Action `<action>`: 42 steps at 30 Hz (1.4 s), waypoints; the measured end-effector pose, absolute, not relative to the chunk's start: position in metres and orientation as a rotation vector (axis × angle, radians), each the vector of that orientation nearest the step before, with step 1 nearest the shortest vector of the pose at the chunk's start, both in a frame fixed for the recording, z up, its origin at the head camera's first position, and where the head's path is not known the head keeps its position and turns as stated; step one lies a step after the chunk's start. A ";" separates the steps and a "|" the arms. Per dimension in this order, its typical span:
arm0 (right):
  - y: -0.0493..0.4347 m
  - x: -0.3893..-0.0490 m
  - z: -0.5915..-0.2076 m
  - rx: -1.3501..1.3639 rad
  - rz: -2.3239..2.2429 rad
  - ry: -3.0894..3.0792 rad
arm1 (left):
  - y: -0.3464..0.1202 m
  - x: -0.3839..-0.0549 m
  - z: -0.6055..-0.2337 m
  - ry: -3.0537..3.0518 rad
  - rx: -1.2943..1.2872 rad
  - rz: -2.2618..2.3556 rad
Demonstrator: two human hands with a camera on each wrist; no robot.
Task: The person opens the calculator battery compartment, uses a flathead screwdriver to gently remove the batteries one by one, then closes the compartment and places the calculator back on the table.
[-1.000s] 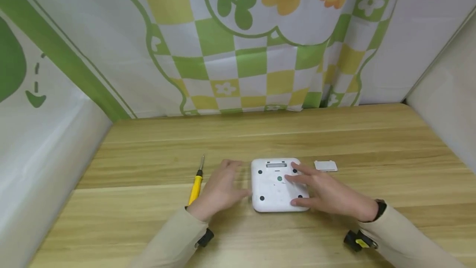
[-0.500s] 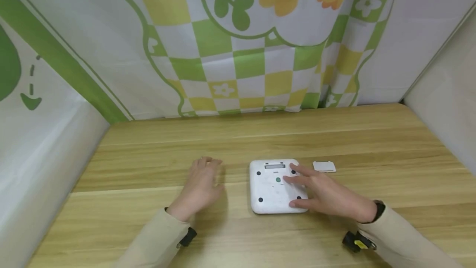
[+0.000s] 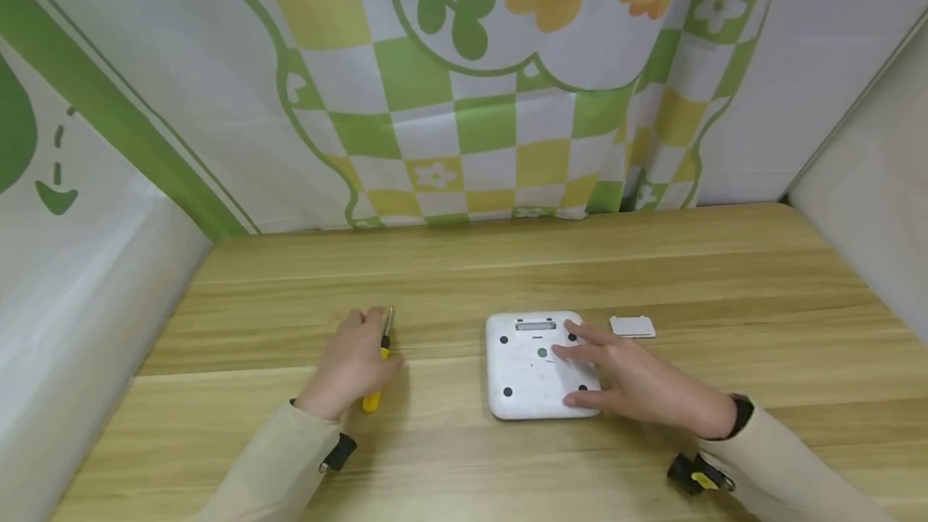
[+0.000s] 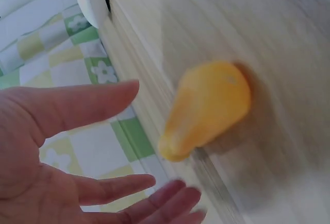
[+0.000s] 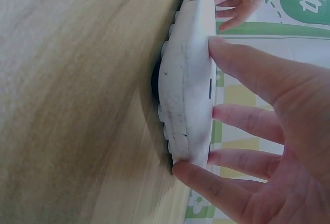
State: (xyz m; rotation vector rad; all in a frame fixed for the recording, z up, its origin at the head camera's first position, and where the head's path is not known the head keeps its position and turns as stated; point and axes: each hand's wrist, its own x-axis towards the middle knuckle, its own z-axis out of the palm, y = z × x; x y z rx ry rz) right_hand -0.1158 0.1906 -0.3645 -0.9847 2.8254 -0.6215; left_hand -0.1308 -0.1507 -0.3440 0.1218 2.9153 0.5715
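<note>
The left hand (image 3: 351, 365) has moved away from the white device over the last second and now lies about the screwdriver (image 4: 211, 100), thumb to one side of the yellow handle and fingers to the other, spread and not closed upon it; the left wrist view is blurred, so whether any fingertip touches the handle I cannot tell; in my judgement this brings the tool within that hand's grasp, though it is not yet held. The white device (image 3: 536, 377) has stayed in the middle of the table, back uppermost, with its keys turned down to the wood; the right hand (image 3: 641, 381) has stayed with it, fingers parted and resting on its back and right-hand edge, steadying rather than clamping, as I judge it; the two hands are well apart. An uncovered compartment (image 3: 536, 327) shows near the device's far edge, and a small white cover (image 3: 633, 327) lies just beyond its right side, apart from it. All rests on a wood-grained table (image 3: 449, 457); behind hangs a checked cloth (image 3: 486, 151) in green, yellow and white, with orange flowers above; pale sheeting (image 3: 94, 256) stands to the left, a green band along it, and a plain pale wall (image 3: 877, 135) to the right.
</note>
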 end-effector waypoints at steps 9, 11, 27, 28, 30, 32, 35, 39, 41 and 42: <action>0.190 -0.115 -0.363 -0.991 -0.618 2.828 | -0.155 -0.133 -0.346 2.839 0.073 0.555; 0.190 -0.115 -0.363 -0.997 -0.617 2.832 | -0.155 -0.133 -0.346 2.824 0.075 0.545; 0.191 -0.115 -0.363 -0.995 -0.630 2.829 | -0.158 -0.133 -0.350 2.830 0.079 0.552; 0.191 -0.114 -0.363 -0.995 -0.632 2.829 | -0.159 -0.133 -0.350 2.834 0.083 0.553; 0.191 -0.114 -0.363 -0.995 -0.637 2.828 | -0.159 -0.133 -0.350 2.841 0.093 0.558; 0.191 -0.114 -0.363 -0.996 -0.641 2.825 | -0.159 -0.133 -0.350 2.851 0.104 0.562; 0.191 -0.115 -0.363 -0.998 -0.640 2.823 | -0.159 -0.132 -0.349 2.869 0.122 0.577; 0.192 -0.115 -0.364 -1.008 -0.636 2.823 | -0.157 -0.131 -0.348 2.891 0.146 0.606; 0.192 -0.115 -0.364 -1.012 -0.641 2.820 | -0.156 -0.131 -0.347 2.904 0.148 0.612; 0.192 -0.115 -0.364 -1.012 -0.646 2.818 | -0.155 -0.131 -0.347 2.907 0.144 0.615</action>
